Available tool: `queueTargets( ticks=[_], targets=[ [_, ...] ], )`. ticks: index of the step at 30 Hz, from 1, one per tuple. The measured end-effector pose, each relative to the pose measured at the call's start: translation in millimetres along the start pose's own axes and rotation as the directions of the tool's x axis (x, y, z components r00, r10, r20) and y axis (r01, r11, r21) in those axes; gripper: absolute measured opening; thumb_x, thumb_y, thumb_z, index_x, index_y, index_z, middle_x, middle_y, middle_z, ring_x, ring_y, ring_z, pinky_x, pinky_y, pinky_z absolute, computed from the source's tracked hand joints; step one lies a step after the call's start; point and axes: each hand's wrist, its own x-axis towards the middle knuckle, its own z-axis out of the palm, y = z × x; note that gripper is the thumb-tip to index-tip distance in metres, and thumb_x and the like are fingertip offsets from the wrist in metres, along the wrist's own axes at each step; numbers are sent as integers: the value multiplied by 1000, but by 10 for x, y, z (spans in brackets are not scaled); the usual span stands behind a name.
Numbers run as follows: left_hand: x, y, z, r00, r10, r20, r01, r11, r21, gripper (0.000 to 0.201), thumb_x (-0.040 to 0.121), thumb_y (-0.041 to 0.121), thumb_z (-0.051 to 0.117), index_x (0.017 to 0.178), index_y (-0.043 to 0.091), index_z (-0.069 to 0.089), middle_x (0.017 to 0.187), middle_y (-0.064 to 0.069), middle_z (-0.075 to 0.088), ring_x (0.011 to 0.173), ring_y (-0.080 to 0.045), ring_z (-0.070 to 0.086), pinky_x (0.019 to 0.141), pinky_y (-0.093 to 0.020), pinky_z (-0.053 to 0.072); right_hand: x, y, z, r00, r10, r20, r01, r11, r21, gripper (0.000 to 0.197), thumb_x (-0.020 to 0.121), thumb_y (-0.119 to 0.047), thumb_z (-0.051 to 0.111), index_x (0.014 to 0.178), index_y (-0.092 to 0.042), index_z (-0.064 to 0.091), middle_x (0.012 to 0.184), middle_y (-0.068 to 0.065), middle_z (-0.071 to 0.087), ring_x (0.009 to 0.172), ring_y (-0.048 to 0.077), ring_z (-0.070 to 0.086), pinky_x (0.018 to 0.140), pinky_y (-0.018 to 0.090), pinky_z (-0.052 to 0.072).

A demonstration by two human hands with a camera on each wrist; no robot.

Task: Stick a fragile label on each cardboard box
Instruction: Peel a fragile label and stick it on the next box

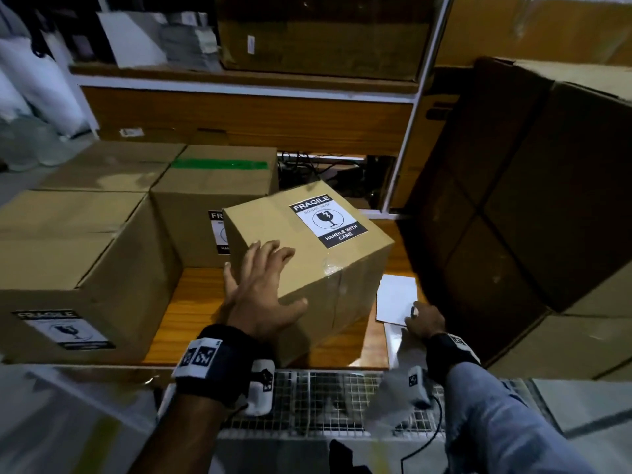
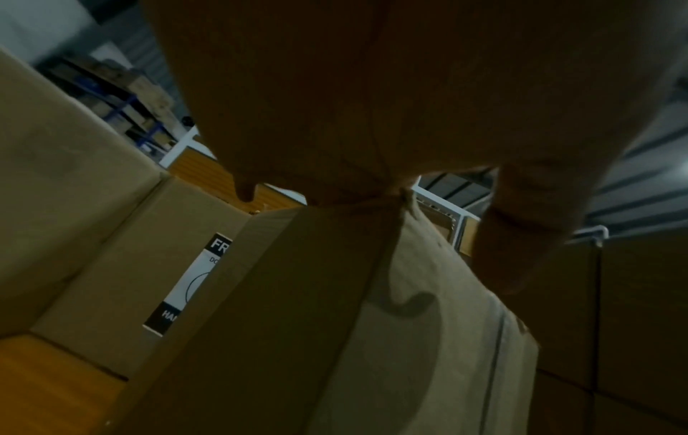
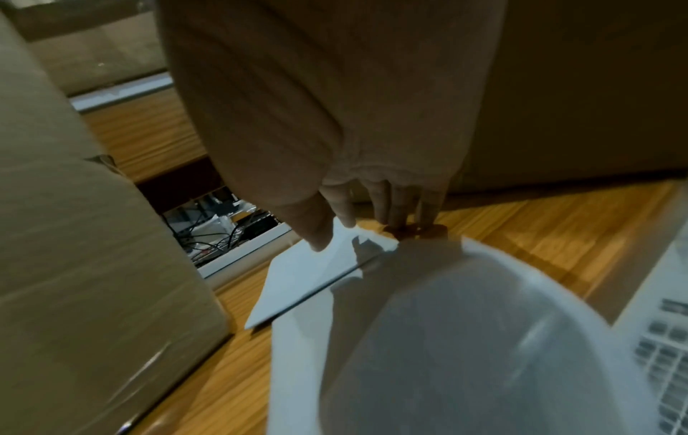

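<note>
- The left hand (image 1: 261, 295) lies spread on the near left corner of a small cardboard box (image 1: 307, 254), fingers straight and fanned over its top, thumb down on the side facing the person; it presses the box and curls round nothing.
- From the left wrist view the palm (image 2: 372, 117) sits over the box's top edge (image 2: 335, 294), with the thumb (image 2: 521, 250) resting on the near face.
- That box stands turned at an angle on a wooden table (image 1: 191, 313), and a black-and-white fragile label (image 1: 328, 220) is stuck on its top, past the left fingertips and toward the right.
- The right hand (image 1: 424, 321) is low on the table just right of the box, and pinches the corner of a white sheet (image 1: 395, 299) between thumb and forefinger.
- In the right wrist view the thumb and forefinger (image 3: 327, 223) meet on the sheet's corner (image 3: 316, 273), while the other fingers (image 3: 409, 206) reach down to the wood beside it; the sheet's printed side cannot be seen.
- A second white sheet (image 3: 297, 368) lies under the wrist, partly beneath the first.
- Left of the left hand stands a large box (image 1: 68, 268) with a fragile label on its near side (image 1: 65, 330).
- Behind the held box another box (image 1: 205, 206) shows part of a label (image 1: 217, 230) on its front.
- Right of the right hand rises a dark stack of big boxes (image 1: 530, 200).
</note>
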Motion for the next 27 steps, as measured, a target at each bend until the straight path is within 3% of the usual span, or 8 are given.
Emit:
queueTargets(
  ticks=[3, 7, 11, 13, 16, 18, 22, 27],
  targets=[
    [31, -6, 10, 999, -22, -29, 19, 996, -87, 83, 77, 89, 33, 149, 47, 30, 168, 14, 5, 156, -10, -6, 121, -65, -4, 36, 63, 14, 1000, 11, -2, -11, 999, -30, 39, 94, -35, 63, 129, -18, 62, 139, 20, 55, 125, 42, 55, 103, 47, 50],
    [39, 52, 112, 978, -141, -156, 109, 975, -195, 72, 83, 82, 35, 146, 46, 35, 169, 7, -2, 156, -20, 0, 122, -62, 13, -136, 49, -98, 994, 50, -93, -36, 990, 140, 43, 95, -28, 64, 136, -17, 64, 142, 21, 56, 127, 43, 56, 107, 45, 47],
    [89, -55, 201, 953, -289, -89, 224, 872, -436, 110, 76, 83, 60, 159, 41, 0, 171, 4, -9, 155, -34, 10, 121, -61, 24, -506, -231, -422, 969, -9, -245, 114, 902, 417, 31, 105, -26, 56, 126, -6, 69, 125, 22, 68, 114, 42, 64, 88, 36, 47],
    [152, -167, 239, 945, -326, -31, 240, 753, -613, 126, 65, 84, 72, 158, 47, -6, 169, -2, 16, 149, -33, 31, 118, -58, 34, -666, -450, -629, 964, -59, -260, 201, 802, 562, 41, 108, -46, 47, 120, -14, 69, 118, 15, 72, 111, 38, 66, 93, 41, 49],
    [182, -259, 247, 916, -389, 97, 306, 522, -796, 121, 63, 71, 84, 158, 34, 17, 138, 7, 62, 123, -19, 62, 109, -50, 48, -820, -794, -922, 968, -162, -191, 250, 677, 692, 74, 90, -88, 31, 129, -34, 64, 126, -2, 69, 115, 24, 64, 101, 51, 51],
    [159, -255, 224, 921, -365, 132, 321, 526, -787, 92, 69, 63, 83, 144, 31, 42, 122, 10, 70, 114, -17, 67, 105, -47, 50, -938, -1033, -1083, 948, -283, -144, 299, 640, 708, 87, 75, -102, 26, 132, -44, 57, 136, -7, 63, 123, 23, 60, 104, 55, 49],
    [65, -265, 114, 931, -320, 173, 332, 551, -765, 72, 73, 55, 85, 132, 29, 54, 119, 8, 72, 111, -15, 68, 102, -46, 53, -1100, -1251, -1208, 949, -297, -109, 289, 674, 680, 99, 65, -104, 42, 125, -27, 55, 124, -1, 62, 110, 26, 64, 88, 56, 60],
    [-175, -364, -85, 953, -215, 214, 302, 631, -714, 100, 56, 66, 89, 139, 29, 48, 127, 9, 69, 119, -16, 65, 102, -47, 54, -1238, -1133, -1225, 951, -306, -39, 247, 681, 690, 86, 63, -89, 72, 114, -21, 58, 119, 1, 64, 98, 29, 69, 57, 49, 64]
  ],
)
